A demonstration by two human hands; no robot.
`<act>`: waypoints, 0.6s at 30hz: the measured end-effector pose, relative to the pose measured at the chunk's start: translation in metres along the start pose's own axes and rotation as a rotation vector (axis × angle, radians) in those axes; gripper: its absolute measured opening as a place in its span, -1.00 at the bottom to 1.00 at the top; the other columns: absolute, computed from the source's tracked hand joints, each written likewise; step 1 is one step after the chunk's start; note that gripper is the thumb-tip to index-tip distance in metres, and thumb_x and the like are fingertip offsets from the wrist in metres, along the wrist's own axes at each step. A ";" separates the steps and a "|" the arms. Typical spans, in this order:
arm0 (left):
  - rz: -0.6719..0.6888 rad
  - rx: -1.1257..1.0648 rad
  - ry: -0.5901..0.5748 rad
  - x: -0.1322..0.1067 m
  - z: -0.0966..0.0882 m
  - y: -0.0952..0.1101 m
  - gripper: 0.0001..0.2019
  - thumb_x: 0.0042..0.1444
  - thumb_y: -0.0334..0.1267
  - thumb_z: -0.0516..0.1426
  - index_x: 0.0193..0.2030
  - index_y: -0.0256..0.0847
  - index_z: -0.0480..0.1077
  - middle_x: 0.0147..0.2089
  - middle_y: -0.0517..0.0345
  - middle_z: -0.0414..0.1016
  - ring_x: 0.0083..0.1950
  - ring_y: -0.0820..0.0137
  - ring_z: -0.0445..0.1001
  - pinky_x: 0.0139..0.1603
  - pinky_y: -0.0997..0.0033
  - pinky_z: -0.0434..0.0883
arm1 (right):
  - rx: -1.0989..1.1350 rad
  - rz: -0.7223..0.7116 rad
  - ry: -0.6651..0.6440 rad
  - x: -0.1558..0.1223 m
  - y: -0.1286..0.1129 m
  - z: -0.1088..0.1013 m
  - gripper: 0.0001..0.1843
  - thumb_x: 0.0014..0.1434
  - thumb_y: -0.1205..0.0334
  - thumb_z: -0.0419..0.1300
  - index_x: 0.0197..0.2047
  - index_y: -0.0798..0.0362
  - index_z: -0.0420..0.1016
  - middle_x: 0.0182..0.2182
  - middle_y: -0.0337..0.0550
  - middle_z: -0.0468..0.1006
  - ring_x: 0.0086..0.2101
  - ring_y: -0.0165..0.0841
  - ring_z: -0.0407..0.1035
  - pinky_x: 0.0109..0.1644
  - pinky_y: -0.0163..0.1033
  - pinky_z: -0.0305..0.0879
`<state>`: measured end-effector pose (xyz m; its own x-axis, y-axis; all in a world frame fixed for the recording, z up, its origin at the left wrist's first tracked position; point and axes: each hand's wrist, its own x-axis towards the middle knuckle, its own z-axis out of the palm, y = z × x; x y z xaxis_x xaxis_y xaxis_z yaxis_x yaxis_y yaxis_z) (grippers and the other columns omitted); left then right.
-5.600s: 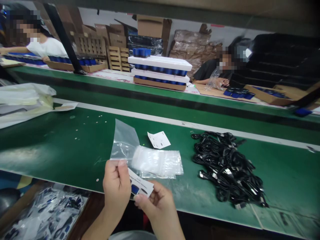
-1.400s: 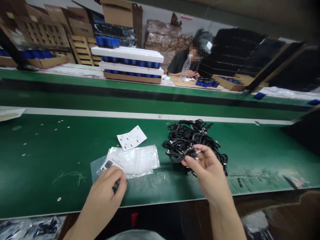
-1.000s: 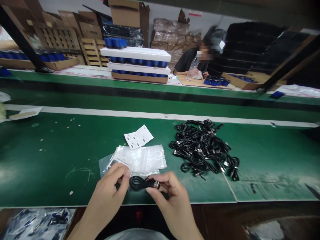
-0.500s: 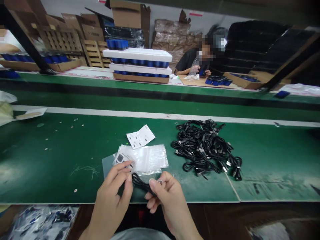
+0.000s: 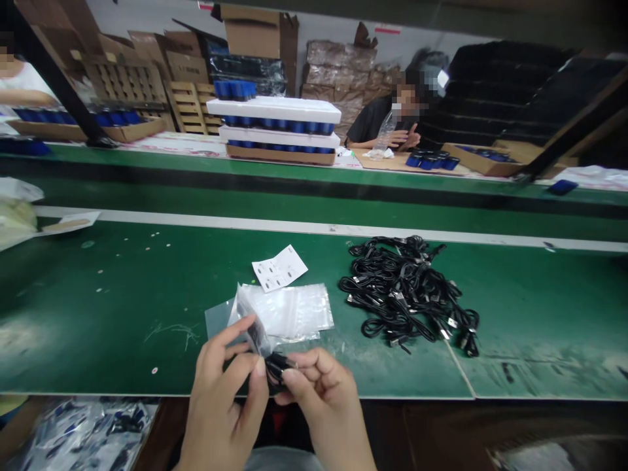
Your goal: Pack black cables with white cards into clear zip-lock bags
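Note:
My left hand is closed on the edge of a clear plastic bag with a printed sheet in it, tilted up from the table. Pinched in my right hand is a coiled black USB cable, held against the bag's near edge by my left fingertips. Whether the cable's end is inside the bag, I cannot tell. Just beyond my hands lies a stack of clear plastic bags. A folded white leaflet rests behind it. To the right is a heap of coiled black cables.
Below the green table, at lower left, is a container of filled plastic bags. Stacked trays of blue cylinders stand on the far ledge. A co-worker sits behind it. A pale yellowish bundle lies at far left.
My right hand has moved the cable left and turned it, closer to my left hand. The printed bag has tilted up from the stack. The co-worker's hands have shifted.

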<state>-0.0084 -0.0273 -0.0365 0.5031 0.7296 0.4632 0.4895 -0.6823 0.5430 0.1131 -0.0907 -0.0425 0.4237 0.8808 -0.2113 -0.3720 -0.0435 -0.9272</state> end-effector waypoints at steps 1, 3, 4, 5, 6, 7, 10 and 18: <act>0.000 -0.017 0.009 -0.001 0.000 0.002 -0.85 0.17 -0.42 -0.01 -0.35 -0.13 0.31 0.17 0.03 0.17 0.02 0.29 0.36 -0.06 0.26 0.39 | -0.126 -0.105 0.029 -0.001 0.001 -0.001 -0.84 0.06 0.16 0.30 -0.38 0.07 0.47 -0.52 -0.21 0.60 -0.54 -0.41 0.47 -0.44 -0.34 0.43; 0.031 -0.023 0.008 -0.004 0.002 0.006 -0.86 0.16 -0.44 0.00 -0.34 -0.13 0.29 0.17 0.04 0.15 0.03 0.29 0.35 -0.03 0.26 0.38 | -0.382 -0.398 0.116 -0.001 0.003 -0.003 -0.94 0.09 0.31 0.26 -0.41 0.05 0.49 -0.49 -0.19 0.60 -0.51 -0.39 0.47 -0.44 -0.35 0.39; 0.044 -0.020 0.005 -0.005 0.004 0.007 -0.86 0.15 -0.44 0.00 -0.34 -0.12 0.29 0.17 0.04 0.14 0.03 0.29 0.34 -0.03 0.25 0.37 | -0.505 -0.578 0.160 -0.001 0.004 -0.003 -0.93 0.10 0.37 0.24 -0.42 0.05 0.50 -0.47 -0.17 0.60 -0.49 -0.37 0.46 -0.44 -0.34 0.38; 0.056 -0.019 0.007 -0.007 0.005 0.009 -0.85 0.14 -0.45 0.00 -0.35 -0.12 0.29 0.16 0.05 0.14 0.02 0.29 0.33 -0.03 0.24 0.36 | -0.620 -0.757 0.189 0.000 0.005 -0.003 -0.91 0.10 0.41 0.21 -0.39 0.05 0.51 -0.46 -0.15 0.59 -0.48 -0.36 0.45 -0.45 -0.33 0.36; 0.061 -0.021 0.015 -0.008 0.006 0.010 -0.85 0.14 -0.45 0.00 -0.36 -0.12 0.29 0.16 0.06 0.15 0.01 0.29 0.33 -0.04 0.24 0.36 | -0.729 -0.908 0.209 0.001 0.006 -0.003 -0.88 0.11 0.43 0.19 -0.35 0.05 0.52 -0.45 -0.13 0.58 -0.47 -0.34 0.44 -0.44 -0.31 0.35; 0.058 -0.026 0.025 -0.009 0.007 0.011 -0.84 0.14 -0.45 -0.01 -0.38 -0.12 0.29 0.16 0.06 0.15 0.00 0.29 0.32 -0.04 0.23 0.35 | -0.828 -1.014 0.226 0.002 0.006 -0.003 -0.86 0.12 0.43 0.18 -0.31 0.04 0.53 -0.44 -0.12 0.58 -0.45 -0.32 0.44 -0.42 -0.29 0.35; 0.031 -0.035 0.030 -0.010 0.010 0.012 -0.83 0.14 -0.44 -0.01 -0.41 -0.13 0.28 0.17 0.05 0.16 0.01 0.27 0.31 -0.05 0.20 0.35 | -1.036 -1.035 0.301 0.006 0.007 -0.001 -0.83 0.18 0.32 0.13 -0.22 -0.02 0.55 -0.29 -0.04 0.57 -0.31 -0.23 0.45 -0.32 -0.20 0.39; 0.090 0.088 -0.114 0.007 -0.007 0.005 -0.96 0.10 -0.23 0.09 -0.35 -0.08 0.30 0.07 0.05 0.45 0.20 0.04 0.24 0.11 -0.11 0.12 | -0.933 -0.735 -0.154 0.015 -0.012 -0.012 -0.73 0.27 0.31 0.05 -0.44 0.05 0.48 -0.49 -0.19 0.49 -0.45 -0.37 0.36 -0.36 -0.30 0.28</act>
<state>-0.0078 -0.0254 -0.0255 0.6228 0.6590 0.4216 0.4971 -0.7495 0.4372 0.1340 -0.0829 -0.0383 0.1566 0.8825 0.4434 0.6870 0.2252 -0.6909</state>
